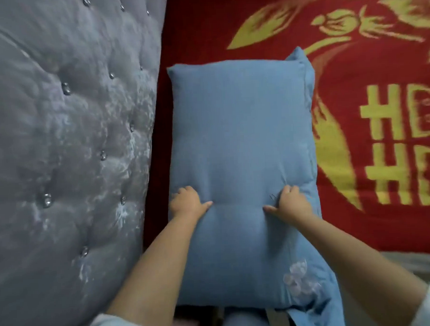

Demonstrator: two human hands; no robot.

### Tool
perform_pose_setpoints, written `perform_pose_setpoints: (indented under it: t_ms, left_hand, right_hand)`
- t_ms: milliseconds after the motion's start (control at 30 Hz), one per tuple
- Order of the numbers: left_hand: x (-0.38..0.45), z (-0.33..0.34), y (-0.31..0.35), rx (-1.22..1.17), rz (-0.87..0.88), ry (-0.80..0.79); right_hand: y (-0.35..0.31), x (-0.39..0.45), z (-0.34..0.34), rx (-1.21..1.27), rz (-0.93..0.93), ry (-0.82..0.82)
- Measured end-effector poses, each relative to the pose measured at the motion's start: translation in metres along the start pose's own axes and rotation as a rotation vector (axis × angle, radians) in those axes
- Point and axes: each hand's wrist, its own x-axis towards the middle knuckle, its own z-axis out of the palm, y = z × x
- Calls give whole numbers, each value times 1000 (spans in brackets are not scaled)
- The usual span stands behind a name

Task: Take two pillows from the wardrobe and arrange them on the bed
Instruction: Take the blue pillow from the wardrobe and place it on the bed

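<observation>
A blue pillow [240, 147] with a pale flower embroidery near its lower right corner lies lengthwise on the bed, on a red blanket [355, 132] with a yellow pattern. It sits right beside the grey tufted headboard [67, 144]. My left hand [187, 202] grips the pillow's left side and my right hand [288, 201] grips its right side, fingers dug into the fabric so that it creases between them. A second pillow is not visible; a strip of blue fabric sticks out along the pillow's right edge.
The padded headboard with shiny buttons fills the left side. The red blanket extends right and far. A grey bed edge [410, 260] shows at lower right. My blue-clad legs [243, 321] appear below the pillow.
</observation>
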Motion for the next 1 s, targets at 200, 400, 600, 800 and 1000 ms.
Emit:
perform_pose_setpoints:
  t_ms: [200,400,600,800,1000]
  left_hand:
    - [44,43,1,-67,53,-4]
    - [52,64,-8,-175,183,127]
    - [3,22,-13,-315,255,410]
    - [-15,-68,10,-539,123,601]
    - [2,-175,19,-489,172,821]
  right_hand:
    - [-5,34,43,-56,12,164]
    - [0,54,55,-128,-148,213]
    - [-1,4,7,95,-364,446]
    - [-34,-19,-78,322,-409,706]
    - [-80,-18,-187,565,-492,905]
